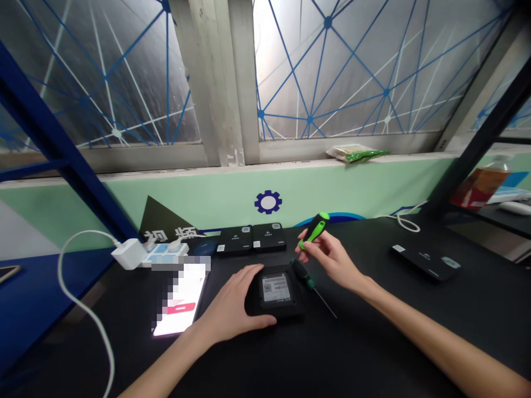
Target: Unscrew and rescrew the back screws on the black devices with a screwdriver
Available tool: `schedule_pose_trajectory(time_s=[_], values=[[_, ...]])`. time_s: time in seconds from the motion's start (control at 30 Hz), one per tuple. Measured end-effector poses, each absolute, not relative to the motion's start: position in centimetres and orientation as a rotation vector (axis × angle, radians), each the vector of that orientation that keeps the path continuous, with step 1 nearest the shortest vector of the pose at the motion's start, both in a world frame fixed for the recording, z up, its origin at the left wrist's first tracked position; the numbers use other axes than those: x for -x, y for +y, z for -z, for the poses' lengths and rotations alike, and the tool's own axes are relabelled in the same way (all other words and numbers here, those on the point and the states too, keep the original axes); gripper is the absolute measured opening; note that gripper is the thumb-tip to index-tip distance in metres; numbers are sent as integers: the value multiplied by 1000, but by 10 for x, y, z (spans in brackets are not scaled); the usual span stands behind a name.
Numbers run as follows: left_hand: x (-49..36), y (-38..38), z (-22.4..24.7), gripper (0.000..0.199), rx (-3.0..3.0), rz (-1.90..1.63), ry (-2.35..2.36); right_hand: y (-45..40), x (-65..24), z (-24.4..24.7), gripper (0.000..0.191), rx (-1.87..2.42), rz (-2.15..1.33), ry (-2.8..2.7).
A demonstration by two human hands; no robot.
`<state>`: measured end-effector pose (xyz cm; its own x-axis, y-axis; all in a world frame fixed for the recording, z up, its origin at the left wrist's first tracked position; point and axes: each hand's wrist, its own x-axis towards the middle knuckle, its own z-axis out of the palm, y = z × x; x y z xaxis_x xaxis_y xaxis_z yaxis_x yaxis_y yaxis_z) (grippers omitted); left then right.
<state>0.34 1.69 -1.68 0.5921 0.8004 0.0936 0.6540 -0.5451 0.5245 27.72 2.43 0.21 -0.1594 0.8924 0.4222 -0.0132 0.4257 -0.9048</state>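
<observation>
My left hand (232, 304) grips a flat black case (296, 309) from its left side, fingers along the far edge and thumb at the near edge. Set in this case is a dark drive-like unit with a white printed label (276, 288). In my right hand (327, 251) is a green and black screwdriver (317, 228), held tilted by its handle. Its shaft points down at the case's far right corner; whether the tip touches a screw is too small to tell. A second screwdriver (309, 282), dark green and black, lies just right of the case.
Two black boxes (234, 240) lie behind the case, with a dark mouse (205, 249) beside them. A lit phone (182, 304) lies left, near a power strip (166, 254) with a white charger (129, 253) and cable. Another black box (425, 262) lies right.
</observation>
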Motion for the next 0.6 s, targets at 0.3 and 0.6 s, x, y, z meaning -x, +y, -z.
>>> schedule_pose_trajectory(time_s=[0.3, 0.6], values=[[0, 19, 24, 92, -2421, -459, 1137, 40, -259, -4, 27, 855, -927, -1795], [0, 18, 25, 92, -2421, -414, 1169, 41, -249, 43, 27, 897, -854, -1521]])
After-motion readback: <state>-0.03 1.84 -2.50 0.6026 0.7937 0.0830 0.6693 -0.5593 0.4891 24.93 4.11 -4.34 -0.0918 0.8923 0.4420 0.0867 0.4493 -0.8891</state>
